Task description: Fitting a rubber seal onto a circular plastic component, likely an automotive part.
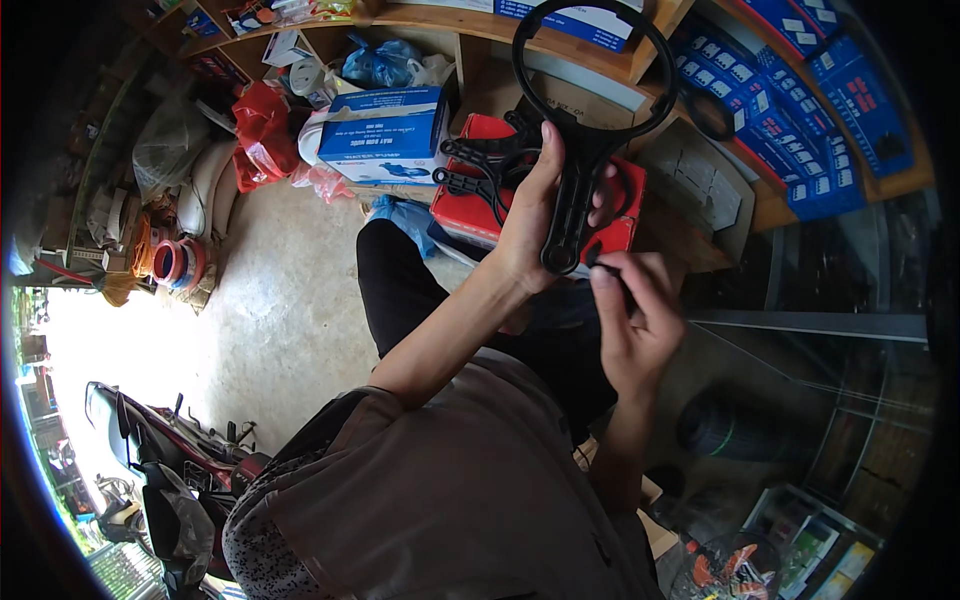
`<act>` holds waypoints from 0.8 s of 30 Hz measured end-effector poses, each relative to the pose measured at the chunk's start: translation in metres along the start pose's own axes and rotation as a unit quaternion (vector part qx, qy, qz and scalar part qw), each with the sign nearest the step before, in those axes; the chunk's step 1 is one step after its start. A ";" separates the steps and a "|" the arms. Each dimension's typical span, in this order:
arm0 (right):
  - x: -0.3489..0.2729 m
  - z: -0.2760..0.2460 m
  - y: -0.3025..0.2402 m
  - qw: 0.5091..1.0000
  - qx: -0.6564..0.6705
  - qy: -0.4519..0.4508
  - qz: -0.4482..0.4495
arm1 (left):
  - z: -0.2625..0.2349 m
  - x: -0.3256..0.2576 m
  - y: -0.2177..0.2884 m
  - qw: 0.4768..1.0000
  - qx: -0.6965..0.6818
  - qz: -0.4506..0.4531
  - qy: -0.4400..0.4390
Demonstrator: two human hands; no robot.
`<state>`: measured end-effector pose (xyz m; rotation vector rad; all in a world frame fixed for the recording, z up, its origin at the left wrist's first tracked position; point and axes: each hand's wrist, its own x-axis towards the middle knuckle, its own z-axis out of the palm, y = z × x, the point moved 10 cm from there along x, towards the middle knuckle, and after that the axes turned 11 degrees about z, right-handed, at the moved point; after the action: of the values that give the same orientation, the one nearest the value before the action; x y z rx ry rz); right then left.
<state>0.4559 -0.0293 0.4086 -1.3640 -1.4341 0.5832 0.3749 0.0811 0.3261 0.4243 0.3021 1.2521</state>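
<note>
Looking across from the left, I see a motorbike (165,500) standing in the light, then a red bag (262,135), with a blue-and-white box (385,140) farther along. Next comes a red box (466,216), some black handled pieces (460,182) lying on it. In front of these the left hand (535,215) is wrapped round the handle of a black ring tool (582,150), thumb along one side, fingertips showing on the other. The tool is up in the air, its wide ring pointing away from the body. Just beside its handle end, the right hand (638,320) brings thumb and forefinger together, seemingly on a small dark piece (594,254), too small for me to name. To do this well, I'd hold the left grip firm so the long handle cannot swing, and pinch lightly but surely, since so little a piece could easily slip. Farther right, blue packages (850,95) fill the shelving.
</note>
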 end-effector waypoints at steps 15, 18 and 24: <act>-0.118 -0.066 0.217 0.950 0.053 0.042 0.304 | 0.072 0.163 -0.085 0.675 0.664 0.211 -0.243; -0.191 -0.079 0.309 0.906 0.099 0.121 0.394 | 0.098 0.249 -0.143 0.485 0.740 0.316 -0.342; -0.220 -0.080 0.370 0.766 0.361 0.246 0.472 | 0.080 0.372 -0.201 0.314 0.796 0.291 -0.428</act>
<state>0.6480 -0.1677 0.0401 -1.3522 0.0566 1.1541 0.6889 0.3749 0.3068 3.0883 0.3626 0.6785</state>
